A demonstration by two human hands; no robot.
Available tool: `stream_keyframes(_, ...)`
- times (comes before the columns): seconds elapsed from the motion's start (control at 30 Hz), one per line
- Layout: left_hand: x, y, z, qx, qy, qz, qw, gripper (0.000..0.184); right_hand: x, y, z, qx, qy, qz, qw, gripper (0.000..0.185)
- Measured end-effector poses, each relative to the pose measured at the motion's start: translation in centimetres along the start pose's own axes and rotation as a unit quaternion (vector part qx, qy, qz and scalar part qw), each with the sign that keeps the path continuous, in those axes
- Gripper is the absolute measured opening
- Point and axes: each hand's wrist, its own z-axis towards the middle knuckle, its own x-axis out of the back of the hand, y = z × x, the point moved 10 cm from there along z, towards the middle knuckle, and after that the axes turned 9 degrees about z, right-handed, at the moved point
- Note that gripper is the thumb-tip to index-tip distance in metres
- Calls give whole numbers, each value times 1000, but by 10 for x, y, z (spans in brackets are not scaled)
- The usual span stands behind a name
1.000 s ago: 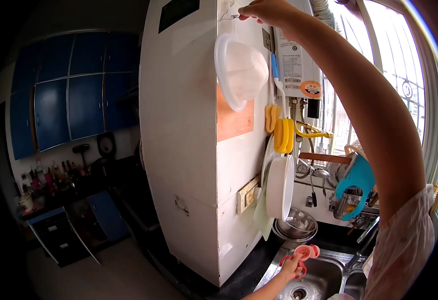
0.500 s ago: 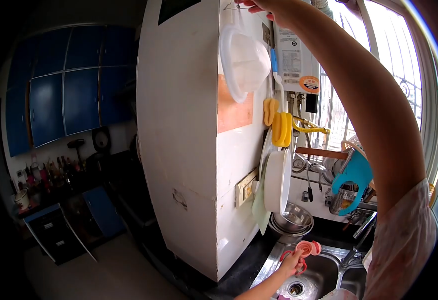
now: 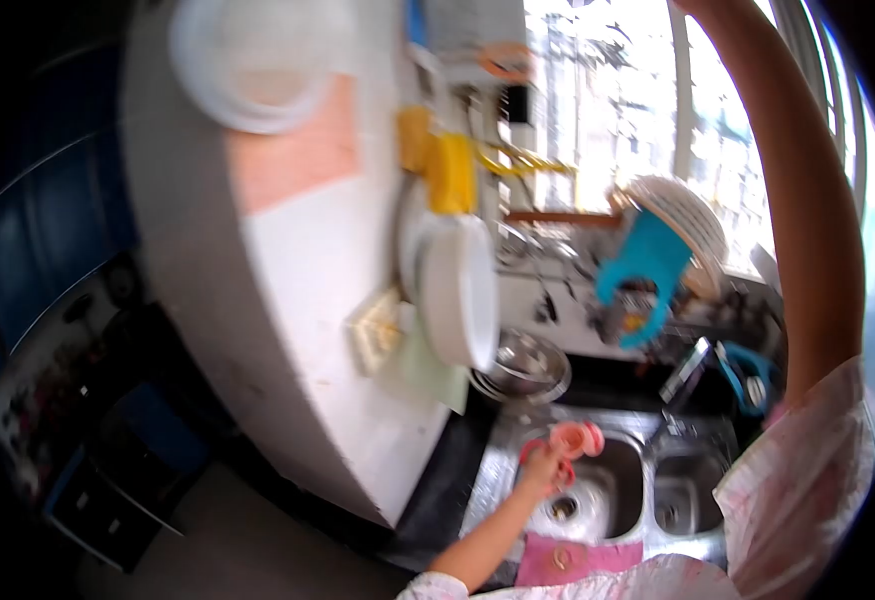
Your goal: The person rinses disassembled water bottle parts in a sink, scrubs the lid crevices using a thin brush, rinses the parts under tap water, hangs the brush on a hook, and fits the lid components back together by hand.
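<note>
Over the sink, my left hand point(image 3: 548, 470) is closed around a pink-red plastic thing point(image 3: 572, 438) with a round, cup-like part and red loops; blur hides its exact kind. Below it lies the left basin of the steel sink point(image 3: 616, 490), with its drain. My right arm point(image 3: 808, 180) reaches up on the right side, and its hand is cut off by the top edge. A translucent white plastic bowl or lid point(image 3: 193, 60) hangs on the wall at the upper left, blurred.
On the wall hang yellow sponges point(image 3: 452, 172) and a white basin point(image 3: 448, 290). Stacked steel bowls point(image 3: 523, 368) stand behind the sink. A faucet point(image 3: 686, 370), a turquoise item point(image 3: 648, 255) and a woven basket point(image 3: 693, 225) are at the right. A pink cloth point(image 3: 598, 562) lies in front.
The view has swung right and down, blurring the picture. My right hand, earlier at a wire hook above the hanging bowl, has left the frame. My left hand still holds the pink-red thing.
</note>
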Motion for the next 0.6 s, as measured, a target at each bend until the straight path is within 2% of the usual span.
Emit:
stream_keyframes(0.07,-14,11,-4,15,11,0,1000,19,15,58,-115,-77,-151,-102,980,15)
stream_keyframes(0.1,-21,15,-3,-20,-16,25,999,19,25,92,-184,-137,-217,-126,958,20)
stream_keyframes(0.13,-24,24,-3,3,-12,45,999,19,46,123,-255,-213,-249,-119,937,26)
stream_keyframes(0.17,-34,3,-8,44,-9,58,997,19,87,167,-346,-337,-235,-94,907,32)
stream_keyframes(0.2,-36,21,-8,49,-10,59,997,19,89,164,-343,-335,-211,-71,915,28)
stream_keyframes(0.23,-39,-5,-6,61,-15,94,994,18,148,204,-455,-483,-71,28,872,20)
stream_keyframes(0.27,-46,-16,3,60,-25,120,991,18,180,230,-508,-509,25,103,854,14)
stream_keyframes(0.3,-61,-10,1,68,-31,131,989,16,191,233,-508,-516,16,90,852,13)
stream_keyframes(0.37,-54,-44,17,106,-42,159,981,20,232,253,-612,-586,240,274,724,19)
stream_keyframes(0.4,-53,-37,21,104,-45,154,982,20,230,257,-610,-556,270,326,715,23)
stream_keyframes(0.43,-58,-54,20,118,-30,171,978,19,243,256,-636,-526,328,386,683,27)
stream_keyframes(0.47,-61,-62,27,115,-12,182,976,18,256,265,-648,-502,347,396,686,34)
stream_keyframes(0.5,-61,-52,24,118,-17,177,977,18,251,261,-644,-500,349,396,686,32)
stream_keyframes(0.6,-71,-72,25,132,-10,221,966,20,266,274,-661,-539,325,271,728,27)
